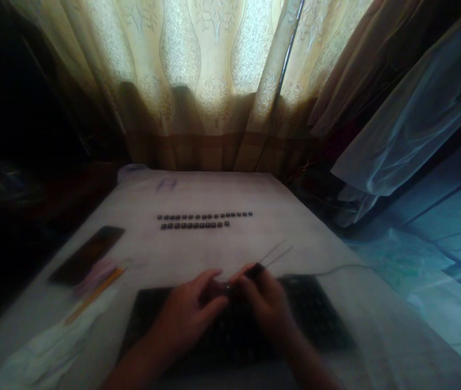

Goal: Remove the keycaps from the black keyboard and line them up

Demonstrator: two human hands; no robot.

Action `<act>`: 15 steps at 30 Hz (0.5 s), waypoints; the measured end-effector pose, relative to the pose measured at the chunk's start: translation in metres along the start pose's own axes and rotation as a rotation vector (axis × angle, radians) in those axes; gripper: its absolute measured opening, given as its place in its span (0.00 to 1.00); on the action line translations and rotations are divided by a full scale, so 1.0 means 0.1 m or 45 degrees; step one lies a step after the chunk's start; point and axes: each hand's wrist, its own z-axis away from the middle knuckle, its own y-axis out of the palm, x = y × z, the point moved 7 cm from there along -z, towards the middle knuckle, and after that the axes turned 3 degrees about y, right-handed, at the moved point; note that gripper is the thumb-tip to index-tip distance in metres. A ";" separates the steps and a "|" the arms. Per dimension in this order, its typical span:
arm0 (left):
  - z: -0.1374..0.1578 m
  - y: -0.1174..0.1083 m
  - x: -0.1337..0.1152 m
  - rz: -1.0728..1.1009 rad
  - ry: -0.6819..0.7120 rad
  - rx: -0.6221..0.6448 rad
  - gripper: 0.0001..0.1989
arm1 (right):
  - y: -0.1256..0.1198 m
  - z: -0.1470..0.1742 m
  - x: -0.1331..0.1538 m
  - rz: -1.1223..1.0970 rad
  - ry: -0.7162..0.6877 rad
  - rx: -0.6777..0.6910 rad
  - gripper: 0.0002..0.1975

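Nearest to me, the dark keyboard [311, 309] lies across the near part of the table [214, 249], under both forearms. Light is poor; I can't make out individual keys.

Left hand [192, 303], above the keyboard's left half: fingers curled, thumb and forefinger partly apart. A small glint sits by the fingertips, but blur hides whether anything is gripped. Right hand [265, 295], just beside it: fingers closed around the dark handle of a two-pronged wire tool [254, 271], prongs pointing far and right, clear of the keys.

My worry: anything small slipping between the fingertips could drop onto the black keyboard and be lost, dark on dark. A loose grip on the handle might let the thin prongs swing and scratch or poke a finger.

Left side: white crumpled material [55, 338], then a yellow pencil [96, 292] against a pink bundle [96, 273], a phone [88, 254] beyond. Right: a cable [344, 268] runs off the keyboard's far edge; a tug there would probably shift the keyboard.

Farther, two rows of small dark pieces [195, 226]; a dragged cloth or careless reach could scatter them. Farthest, the curtain [214, 124], backlit.
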 end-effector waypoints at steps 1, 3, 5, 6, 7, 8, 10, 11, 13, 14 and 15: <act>0.01 0.07 0.00 0.061 0.000 0.041 0.21 | 0.05 0.03 0.01 0.017 -0.021 0.030 0.06; 0.00 0.14 0.03 0.117 -0.002 0.092 0.15 | 0.13 0.07 0.02 0.063 -0.043 0.083 0.06; -0.01 0.14 0.08 0.131 -0.015 0.108 0.13 | 0.18 0.09 0.01 0.093 -0.071 0.106 0.06; -0.03 0.13 0.11 0.136 -0.027 0.108 0.12 | 0.20 0.10 0.01 0.095 -0.102 0.107 0.06; -0.04 0.12 0.14 0.144 -0.036 0.118 0.12 | 0.20 0.11 0.01 0.093 -0.144 0.105 0.06; -0.05 0.11 0.16 0.147 -0.042 0.135 0.12 | 0.21 0.12 0.02 0.096 -0.191 0.105 0.06; -0.06 0.09 0.19 0.095 -0.052 0.178 0.11 | 0.23 0.15 -0.01 0.156 -0.262 0.113 0.06; -0.07 0.09 0.20 0.048 -0.059 0.198 0.11 | 0.24 0.17 -0.04 0.209 -0.280 0.119 0.07; -0.07 0.06 0.23 -0.051 -0.074 0.228 0.12 | 0.26 0.20 -0.12 0.322 -0.280 0.139 0.07; -0.07 0.04 0.24 -0.097 -0.081 0.230 0.13 | 0.27 0.22 -0.16 0.361 -0.277 0.149 0.07; -0.07 0.02 0.25 -0.139 -0.089 0.224 0.13 | 0.28 0.23 -0.19 0.389 -0.281 0.159 0.08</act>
